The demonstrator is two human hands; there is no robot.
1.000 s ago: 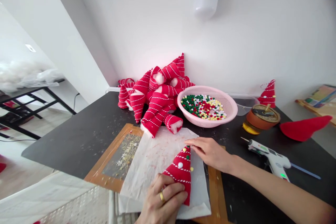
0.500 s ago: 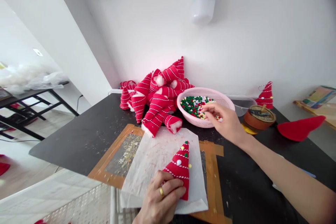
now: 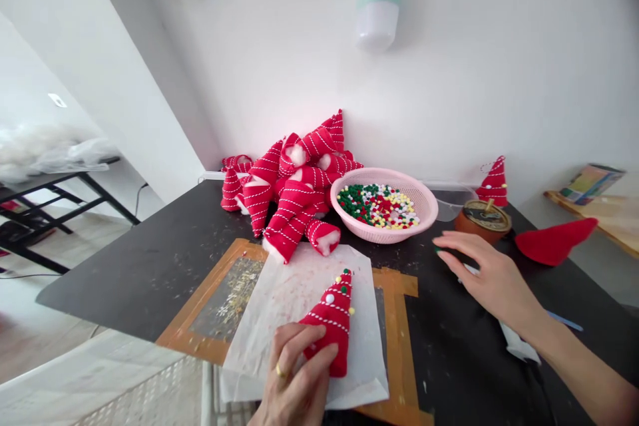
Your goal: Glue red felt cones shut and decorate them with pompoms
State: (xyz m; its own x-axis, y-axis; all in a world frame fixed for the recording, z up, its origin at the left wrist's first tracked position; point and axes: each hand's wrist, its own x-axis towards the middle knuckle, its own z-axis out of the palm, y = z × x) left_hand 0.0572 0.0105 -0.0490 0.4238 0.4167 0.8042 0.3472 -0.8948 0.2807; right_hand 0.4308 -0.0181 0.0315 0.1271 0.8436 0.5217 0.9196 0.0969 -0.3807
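My left hand (image 3: pixel 299 369) is closed on the lower left of a red felt cone (image 3: pixel 332 323), which lies on a white paper sheet (image 3: pixel 372 339). The cone is wound with red-and-white twisted cord and carries several pom-poms in green, yellow and white near its tip and sides. Over the black table to the right, my right hand (image 3: pixel 486 273) pinches a small green pom-pom (image 3: pixel 437 249) between thumb and fingers. Beneath that hand lies a white corded tool (image 3: pixel 519 346), partly hidden, perhaps a glue gun. A pink basket (image 3: pixel 384 236) of coloured pom-poms stands behind.
Stuffed red cones (image 3: pixel 294 193) are heaped at the wall. To the right are a brown round pot (image 3: pixel 483 221), a decorated cone (image 3: pixel 494 183), a plain red felt piece (image 3: pixel 554 243) and a clear tub (image 3: pixel 452 203). Brown tape (image 3: pixel 404 346) borders the work area.
My right hand has moved from the basket right and nearer to me, with a green pom-pom now showing at its fingertips. My left hand still holds the cone. The view has shifted slightly.
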